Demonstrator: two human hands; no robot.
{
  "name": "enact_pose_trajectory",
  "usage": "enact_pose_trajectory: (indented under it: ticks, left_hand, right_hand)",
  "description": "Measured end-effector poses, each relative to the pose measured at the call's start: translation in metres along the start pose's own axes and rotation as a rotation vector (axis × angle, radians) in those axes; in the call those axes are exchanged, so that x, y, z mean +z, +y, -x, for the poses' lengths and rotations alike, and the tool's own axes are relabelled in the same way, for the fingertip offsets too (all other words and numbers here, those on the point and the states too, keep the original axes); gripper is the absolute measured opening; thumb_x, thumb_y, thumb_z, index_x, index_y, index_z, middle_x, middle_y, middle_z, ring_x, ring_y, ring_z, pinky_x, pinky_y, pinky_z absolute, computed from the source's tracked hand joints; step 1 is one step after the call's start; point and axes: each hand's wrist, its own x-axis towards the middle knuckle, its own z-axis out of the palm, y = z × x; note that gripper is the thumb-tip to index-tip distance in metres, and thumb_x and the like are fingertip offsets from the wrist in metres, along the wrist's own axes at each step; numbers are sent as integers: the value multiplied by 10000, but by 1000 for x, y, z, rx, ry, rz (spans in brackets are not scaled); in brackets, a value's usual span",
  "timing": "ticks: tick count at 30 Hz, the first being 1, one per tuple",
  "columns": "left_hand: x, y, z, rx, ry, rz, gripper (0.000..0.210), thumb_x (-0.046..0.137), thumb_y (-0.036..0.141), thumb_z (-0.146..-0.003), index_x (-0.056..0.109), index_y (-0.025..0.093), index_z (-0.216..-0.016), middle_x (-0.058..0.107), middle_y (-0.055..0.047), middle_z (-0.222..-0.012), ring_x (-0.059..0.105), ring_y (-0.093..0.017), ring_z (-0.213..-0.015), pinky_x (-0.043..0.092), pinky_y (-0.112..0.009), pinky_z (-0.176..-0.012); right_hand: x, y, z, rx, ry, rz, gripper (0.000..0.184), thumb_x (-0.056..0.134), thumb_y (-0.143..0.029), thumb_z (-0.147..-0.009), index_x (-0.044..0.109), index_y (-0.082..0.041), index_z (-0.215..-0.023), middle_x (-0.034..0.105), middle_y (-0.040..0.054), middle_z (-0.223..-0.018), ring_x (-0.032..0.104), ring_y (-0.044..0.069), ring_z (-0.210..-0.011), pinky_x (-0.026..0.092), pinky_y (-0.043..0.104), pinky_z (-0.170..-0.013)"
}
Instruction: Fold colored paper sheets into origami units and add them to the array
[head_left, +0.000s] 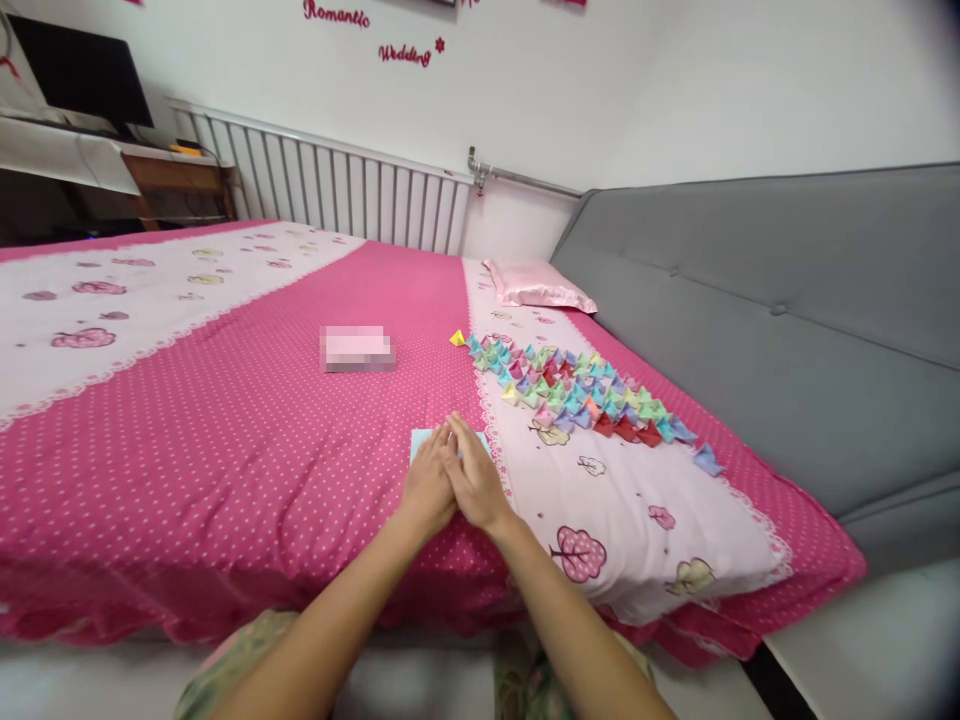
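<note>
In the head view, the person's left hand [427,490] and right hand [475,478] lie flat and unclenched, fingers straightened and meeting at the tips, over a light blue sheet of paper [420,442]. The sheet is plain and pale, with straight edges; only its far corners and edge strips show beyond the fingers, and the rest is hidden. It rests on the near part of the bed cover [300,440], on a deep pink strip with white dots, just beside a white lace-edged band printed with trees. Beyond the hands, to the right, small folded paper pieces [562,385] in blue, green, red, purple and yellow stand crowded in a slanting patch. A pixelated pale pink object [356,350] sits to the left, its details unreadable. Farther off, a pink pillow [540,285] lies near a padded grey headboard [750,270]. A pale radiator [315,175] runs along the white wall [540,90], beneath red lettering [405,54] reading "Romantic" and "Wedding". At far left, a dark monitor [79,70] stands on a desk [169,175].
</note>
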Motion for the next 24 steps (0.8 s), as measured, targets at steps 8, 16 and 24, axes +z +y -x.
enact_pose_trajectory:
  ticks: [8, 16, 24]
  left_hand:
    - [24, -17, 10, -31, -149, -159, 535, 333, 243, -849, 323, 63, -1353, 312, -167, -1418, 234, -267, -1326, 177, -410, -1080]
    - [16, -30, 11, -97, -136, -188, 567, 263, 419, -881, 386, 89, -1325, 366, -160, -1393, 290, -268, -1303, 181, -408, -1069]
    - [3, -46, 22, -196, -128, -206, 601, 258, 493, -870, 373, 128, -1334, 349, -140, -1407, 270, -269, -1312, 157, -434, -1064]
  right_hand:
    - [27, 29, 1, 154, -269, 205, 581, 182, -471, -913, 318, -127, -1361, 323, 103, -1421, 234, 208, -1331, 145, 408, -1099]
    - [9, 48, 7, 222, -260, 434, 602, 216, -517, -892, 338, -155, -1358, 299, 95, -1433, 193, 255, -1340, 108, 443, -1082]
    - [-3, 47, 4, 310, -57, 402, 550, 444, -436, -824, 455, -105, -1263, 436, 183, -1330, 346, 320, -1261, 216, 499, -1041]
